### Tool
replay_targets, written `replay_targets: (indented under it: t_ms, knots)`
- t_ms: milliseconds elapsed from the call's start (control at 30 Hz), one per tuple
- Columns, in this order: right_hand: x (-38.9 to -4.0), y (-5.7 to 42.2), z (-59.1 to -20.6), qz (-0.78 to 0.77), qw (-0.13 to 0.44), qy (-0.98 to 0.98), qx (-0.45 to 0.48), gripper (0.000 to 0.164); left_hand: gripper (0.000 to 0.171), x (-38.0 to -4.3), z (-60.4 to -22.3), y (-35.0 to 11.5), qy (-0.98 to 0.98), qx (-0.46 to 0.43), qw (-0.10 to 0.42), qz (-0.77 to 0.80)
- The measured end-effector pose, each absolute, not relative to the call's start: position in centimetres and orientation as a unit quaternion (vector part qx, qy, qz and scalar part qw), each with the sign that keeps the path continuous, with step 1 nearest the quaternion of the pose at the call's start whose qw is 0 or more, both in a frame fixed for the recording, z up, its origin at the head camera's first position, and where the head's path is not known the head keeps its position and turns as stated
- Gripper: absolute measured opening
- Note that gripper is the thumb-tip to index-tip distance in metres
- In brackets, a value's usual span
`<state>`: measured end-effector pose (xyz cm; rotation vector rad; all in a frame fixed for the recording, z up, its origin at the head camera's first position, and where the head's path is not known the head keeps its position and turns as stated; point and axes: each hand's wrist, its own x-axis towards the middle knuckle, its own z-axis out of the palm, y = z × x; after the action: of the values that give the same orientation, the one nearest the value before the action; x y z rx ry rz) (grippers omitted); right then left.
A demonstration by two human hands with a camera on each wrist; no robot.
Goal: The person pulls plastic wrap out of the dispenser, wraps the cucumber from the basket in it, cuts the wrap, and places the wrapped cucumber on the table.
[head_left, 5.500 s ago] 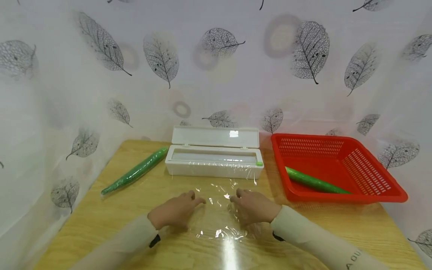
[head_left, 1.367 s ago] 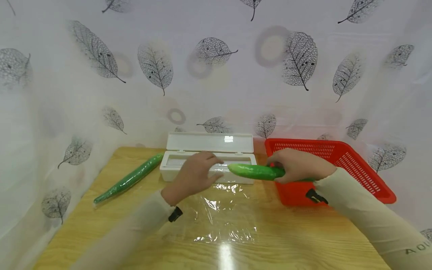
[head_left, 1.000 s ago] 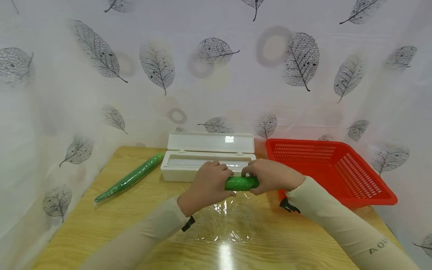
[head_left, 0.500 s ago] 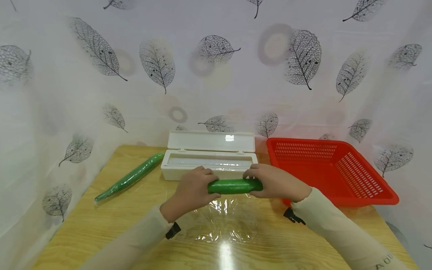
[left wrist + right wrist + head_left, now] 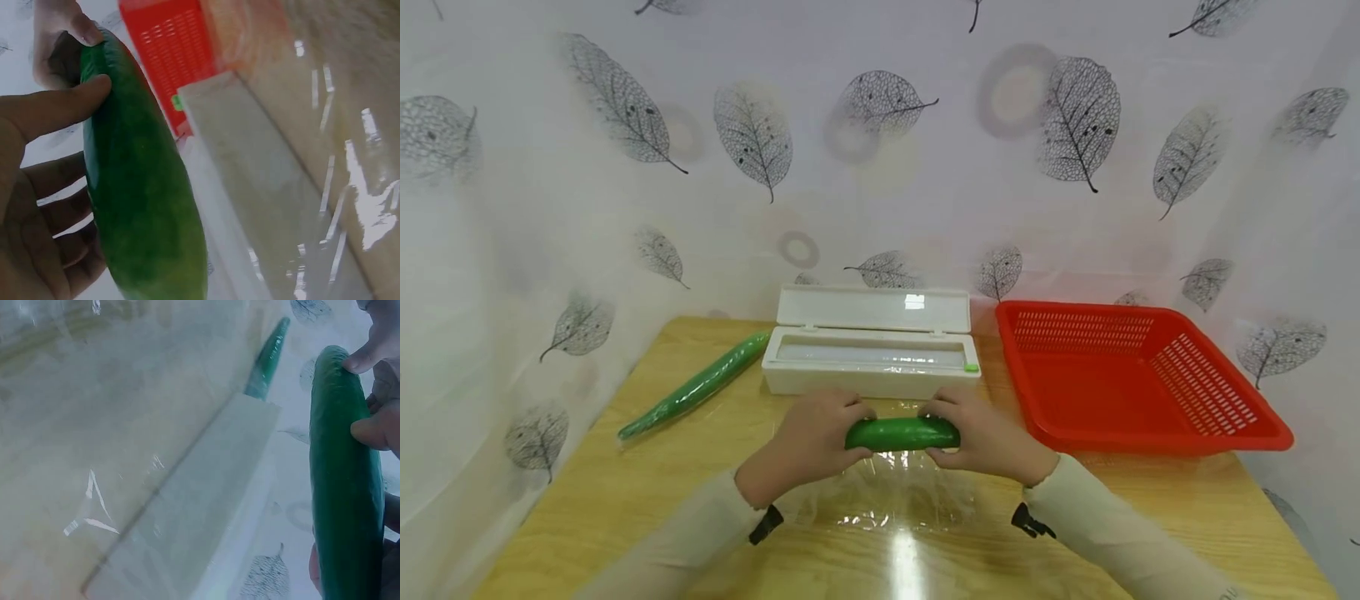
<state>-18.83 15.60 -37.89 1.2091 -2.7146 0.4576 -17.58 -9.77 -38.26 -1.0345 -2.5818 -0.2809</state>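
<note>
A green cucumber (image 5: 901,434) is held sideways between my two hands, above a sheet of clear plastic wrap (image 5: 880,500) on the table. My left hand (image 5: 808,437) grips its left end, thumb on the near side and fingers behind. On the right end, my right hand (image 5: 985,437) holds in the same way. Both wrist views show the cucumber's (image 5: 140,169) smooth green skin close up, with thumbs pressed on it. Behind it stands a white wrap dispenser box (image 5: 871,382), lid raised, with a roll inside; the wrap stretches from its front edge toward me.
Another cucumber (image 5: 700,387), covered in wrap, lies slanted at the table's left. A red perforated plastic basket (image 5: 1097,437) stands at the right with nothing in it. A leaf-patterned white curtain (image 5: 880,183) hangs right behind the wooden table (image 5: 640,500).
The cucumber from the red basket was lifted out by my right hand and brought over the wrap. My left hand took its other end; both then moved it nearer and lower.
</note>
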Motion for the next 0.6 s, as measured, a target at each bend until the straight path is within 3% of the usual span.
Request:
replay_targets:
  t_ms: [133,400,600]
  knots:
    - [-19.0,15.0,-39.9,0.166,0.038,-0.902,0.397,0.037,0.034,-17.7,-39.7,-10.1,-0.914,-0.371,0.130,-0.102]
    - [-18.9,13.7,-43.3,0.182,-0.052,-0.916,0.355,0.035,0.033,-18.5,-43.0,-10.8,-0.923,-0.366,0.055,-0.103]
    - [-18.5,13.1,-44.1,0.152,-0.077,-0.919,0.356,0.038,0.033,-18.4,-44.3,-10.9,-0.926,-0.366,0.014,-0.088]
